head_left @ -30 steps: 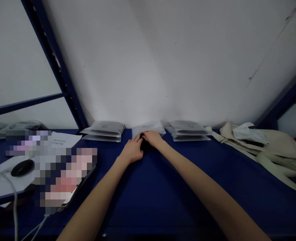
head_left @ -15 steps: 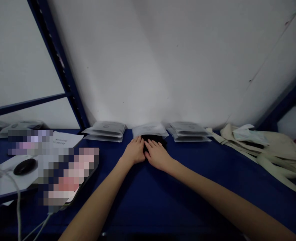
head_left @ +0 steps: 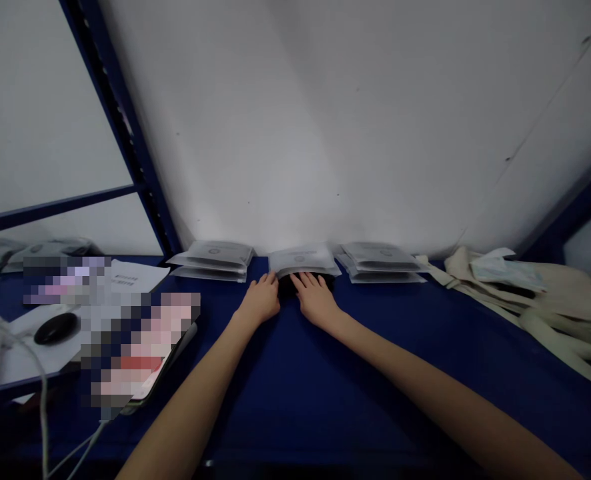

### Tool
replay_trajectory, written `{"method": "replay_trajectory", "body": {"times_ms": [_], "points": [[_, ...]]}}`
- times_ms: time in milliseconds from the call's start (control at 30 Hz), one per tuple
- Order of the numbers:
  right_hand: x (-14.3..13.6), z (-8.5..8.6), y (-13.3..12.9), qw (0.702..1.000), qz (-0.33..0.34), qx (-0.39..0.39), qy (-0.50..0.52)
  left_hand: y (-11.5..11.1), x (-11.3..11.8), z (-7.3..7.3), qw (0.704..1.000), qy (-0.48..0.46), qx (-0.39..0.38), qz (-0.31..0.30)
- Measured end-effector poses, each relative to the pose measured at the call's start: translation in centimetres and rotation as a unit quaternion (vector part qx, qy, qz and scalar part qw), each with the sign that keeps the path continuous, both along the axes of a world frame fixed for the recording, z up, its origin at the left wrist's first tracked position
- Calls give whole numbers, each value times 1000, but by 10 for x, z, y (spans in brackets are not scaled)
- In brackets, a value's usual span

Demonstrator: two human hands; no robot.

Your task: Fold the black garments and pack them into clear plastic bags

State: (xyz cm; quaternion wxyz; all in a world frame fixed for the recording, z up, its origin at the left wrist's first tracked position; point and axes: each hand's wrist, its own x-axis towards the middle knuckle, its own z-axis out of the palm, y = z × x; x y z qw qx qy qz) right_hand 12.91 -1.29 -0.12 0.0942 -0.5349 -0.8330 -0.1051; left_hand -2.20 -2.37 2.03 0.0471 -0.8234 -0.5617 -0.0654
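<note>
A translucent bag [head_left: 303, 257] lies by the wall at the middle of the blue table, with a black item [head_left: 289, 285] partly under its front edge. My left hand [head_left: 262, 298] rests at the left side of the black item, fingers extended toward the bag's front left corner. Lying on the black item, my right hand [head_left: 316, 298] has its fingers spread, their tips at the bag's front edge. Neither hand is closed around anything. How far the black item reaches into the bag is hidden.
Stacked translucent bags flank the middle one, at left [head_left: 215, 257] and right [head_left: 381, 257]. Beige fabric [head_left: 555, 287] covers the table's right side. Papers [head_left: 138, 277], a black mouse [head_left: 56, 329], a pixelated device [head_left: 148, 360] and white cables [head_left: 44, 407] are at the left.
My hands have moved apart, the left one shifting left. The middle bag's front edge now covers more of the black item, and my right fingertips are at that edge. The view has shifted slightly.
</note>
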Motion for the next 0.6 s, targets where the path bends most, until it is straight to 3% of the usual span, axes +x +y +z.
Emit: {"method": "replay_trajectory", "body": {"times_ms": [367,600], "points": [[-7,3,33,999,-34,3,-5,2,2,-5,999,-21,-21,19],[-7,4,65,998,38,9,40,-1,5,-4,999,-37,-16,20]]}}
